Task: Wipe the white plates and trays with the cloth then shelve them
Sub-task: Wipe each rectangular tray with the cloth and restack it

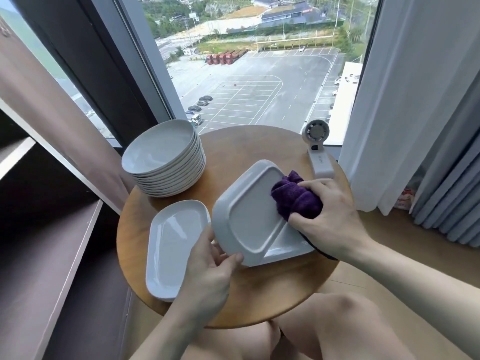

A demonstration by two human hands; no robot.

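Left hand grips the near corner of an upturned white tray, thumb on its base, over the round table. Right hand: fingers clenched round the purple cloth, pressed on the tray's underside at its far right corner. Second tray lies flat on the table to the left, stack of plates behind it. Small fan at the far edge.

No legible text anywhere, only a small unreadable mark on the white handheld fan
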